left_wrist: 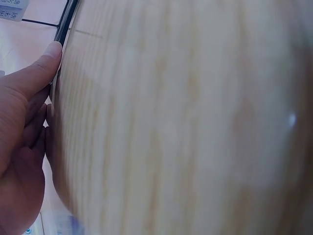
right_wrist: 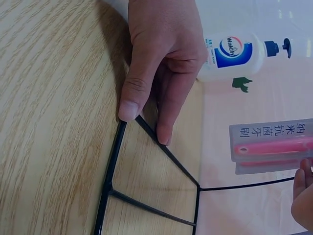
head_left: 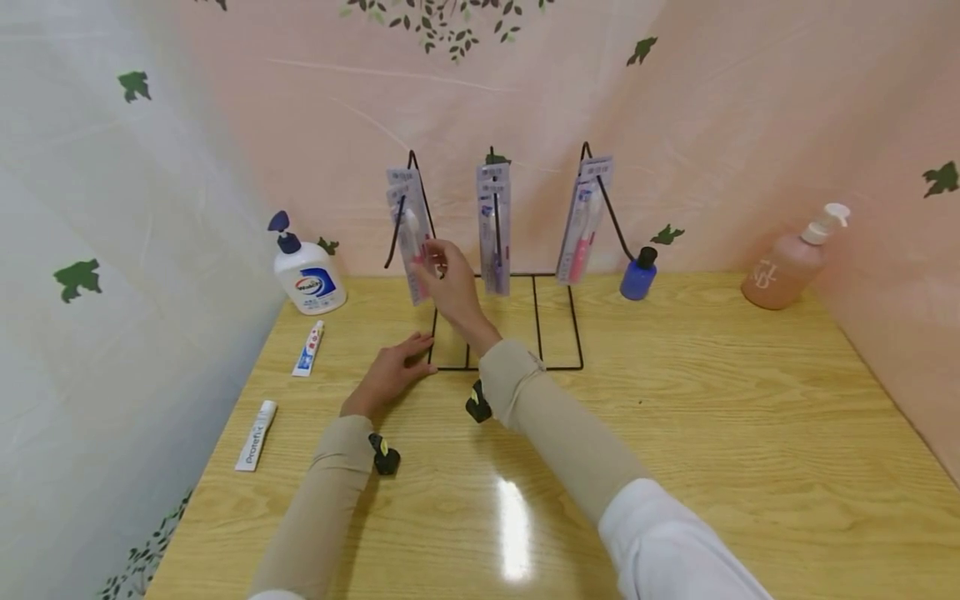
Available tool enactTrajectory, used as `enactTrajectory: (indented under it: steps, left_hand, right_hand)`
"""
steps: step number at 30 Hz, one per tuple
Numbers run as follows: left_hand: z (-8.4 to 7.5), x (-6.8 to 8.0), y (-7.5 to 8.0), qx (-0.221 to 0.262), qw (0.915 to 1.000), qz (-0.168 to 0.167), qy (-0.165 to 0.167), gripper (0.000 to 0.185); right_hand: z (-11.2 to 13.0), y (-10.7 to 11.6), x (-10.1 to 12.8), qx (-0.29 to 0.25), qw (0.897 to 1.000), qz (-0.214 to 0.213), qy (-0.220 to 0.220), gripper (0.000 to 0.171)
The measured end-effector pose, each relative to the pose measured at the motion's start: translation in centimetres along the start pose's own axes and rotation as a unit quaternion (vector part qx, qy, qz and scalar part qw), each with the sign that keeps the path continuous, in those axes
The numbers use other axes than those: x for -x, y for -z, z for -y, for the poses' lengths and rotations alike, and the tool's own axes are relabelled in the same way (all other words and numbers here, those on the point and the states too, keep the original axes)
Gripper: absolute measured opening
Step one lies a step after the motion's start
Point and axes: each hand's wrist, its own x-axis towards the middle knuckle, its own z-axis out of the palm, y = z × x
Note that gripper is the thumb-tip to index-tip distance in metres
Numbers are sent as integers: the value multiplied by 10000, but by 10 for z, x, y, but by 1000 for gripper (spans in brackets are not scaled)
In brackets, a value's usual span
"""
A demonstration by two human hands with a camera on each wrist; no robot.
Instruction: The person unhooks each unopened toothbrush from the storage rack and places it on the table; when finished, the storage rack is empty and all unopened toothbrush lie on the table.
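A black wire rack [head_left: 536,333] stands at the back of the wooden table [head_left: 712,433], with carded toothbrush packs hung on its three hooks. My right hand [head_left: 431,260] reaches up and pinches the left toothbrush pack [head_left: 408,237] near its lower half; this pink-brush pack [right_wrist: 274,147] shows in the right wrist view with the fingertips [right_wrist: 303,193] at its edge. My left hand [head_left: 414,348] lies flat on the table and presses the rack's front left base wire [right_wrist: 115,161] with straight fingers. Its thumb [left_wrist: 46,61] touches that wire [left_wrist: 64,22]. The middle pack [head_left: 494,229] and right pack [head_left: 581,225] hang untouched.
A white pump soap bottle [head_left: 307,279] stands at the back left, with a small toothpaste tube [head_left: 308,348] and a white tube [head_left: 257,435] in front of it. A blue bottle [head_left: 638,277] and a pink pump bottle [head_left: 787,262] stand at the back right. Curtained walls close the back and both sides.
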Motion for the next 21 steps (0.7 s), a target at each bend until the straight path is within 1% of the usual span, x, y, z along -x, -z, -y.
enactTrajectory:
  steps: [4,9,12,16,21]
  left_hand:
    - [1,0,0,-7,10000,2,-23,55]
    - [0,1,1,-6,9999,3,-108,55]
    - [0,2,0,27,9997,-73,-246,55]
    - [0,2,0,-30,9992,-197,-358,56]
    - [1,1,0,-23,9997,-108,-209,56]
  right_hand:
    - [2,-1,-2,-52,10000,14,-14,44]
    - [4,-2,-4,-280,9995,20,-118,41]
    - [5,-2,-4,-453,9988,28,-190,38]
    - [5,-2,-4,-501,9985,31,-220,34]
    - [5,-3,-5,-334,9994,-32,-115,32]
